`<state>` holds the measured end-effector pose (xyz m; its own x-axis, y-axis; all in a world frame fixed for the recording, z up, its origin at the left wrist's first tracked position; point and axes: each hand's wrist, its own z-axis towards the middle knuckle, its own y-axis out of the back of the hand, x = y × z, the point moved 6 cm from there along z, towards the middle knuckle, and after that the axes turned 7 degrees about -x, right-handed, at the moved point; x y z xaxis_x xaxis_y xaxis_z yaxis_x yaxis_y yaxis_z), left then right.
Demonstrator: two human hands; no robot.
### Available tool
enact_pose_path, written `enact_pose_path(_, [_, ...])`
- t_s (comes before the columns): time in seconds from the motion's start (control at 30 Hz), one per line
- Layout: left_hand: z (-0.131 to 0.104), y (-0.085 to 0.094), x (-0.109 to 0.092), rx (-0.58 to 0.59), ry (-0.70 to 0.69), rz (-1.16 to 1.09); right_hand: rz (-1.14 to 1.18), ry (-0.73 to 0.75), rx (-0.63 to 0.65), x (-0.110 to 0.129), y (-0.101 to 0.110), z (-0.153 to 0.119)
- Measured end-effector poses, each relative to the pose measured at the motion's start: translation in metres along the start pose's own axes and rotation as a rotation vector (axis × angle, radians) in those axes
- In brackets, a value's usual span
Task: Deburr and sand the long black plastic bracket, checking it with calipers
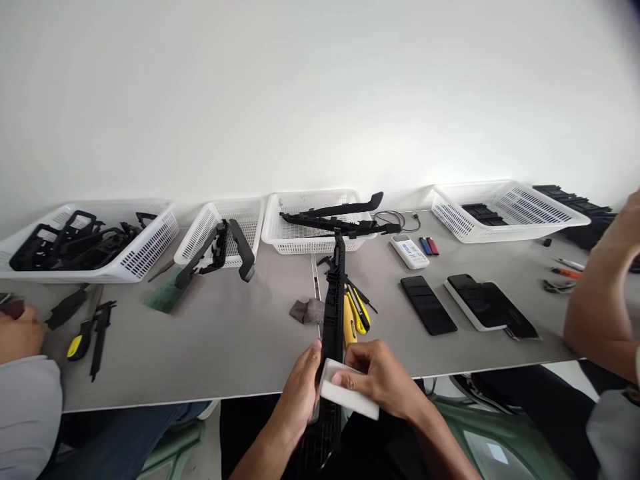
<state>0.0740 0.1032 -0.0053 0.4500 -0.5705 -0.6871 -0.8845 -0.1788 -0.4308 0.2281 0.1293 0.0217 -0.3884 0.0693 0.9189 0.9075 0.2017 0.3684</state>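
Note:
A long black plastic part (333, 310) stands up from my lap past the table edge. My left hand (299, 387) is closed around its lower left side, thumb along the edge. Between the thumb and fingers of my right hand (383, 377) is a white sponge-like block (353, 393), lying against the part's lower stretch. Just beyond, a yellow utility knife (359, 310) and a crumpled grey cloth-like piece (307, 311) lie on the table on either side of the part. The part's lower end is partly hidden by my hands and the block.
White baskets (287, 247) holding black parts line the wall. To the right lie a white device (409, 252), a black phone (428, 305) and more phones. At far left rests a yellow-black tool (80, 343). A co-worker's hand (20, 333) is at left, another's arm (600, 293) at right.

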Motion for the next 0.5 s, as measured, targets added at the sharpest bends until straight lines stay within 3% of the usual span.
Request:
enact_pose_path(0.1, [-0.002, -0.006, 0.0, 0.038, 0.01, 0.002, 0.053, -0.03, -0.126, -0.002, 0.01, 0.002])
enact_pose_path(0.23, [-0.004, -0.01, 0.003, 0.036, 0.023, -0.035, 0.06, 0.001, -0.076, 0.001, 0.006, 0.002])
enact_pose_path(0.33, [-0.005, -0.011, 0.001, 0.054, 0.004, -0.057, 0.04, -0.036, -0.163, -0.003, 0.01, 0.001])
enact_pose_path(0.5, [-0.01, -0.01, -0.004, 0.112, -0.013, -0.025, 0.129, -0.037, -0.022, -0.008, 0.005, 0.0])
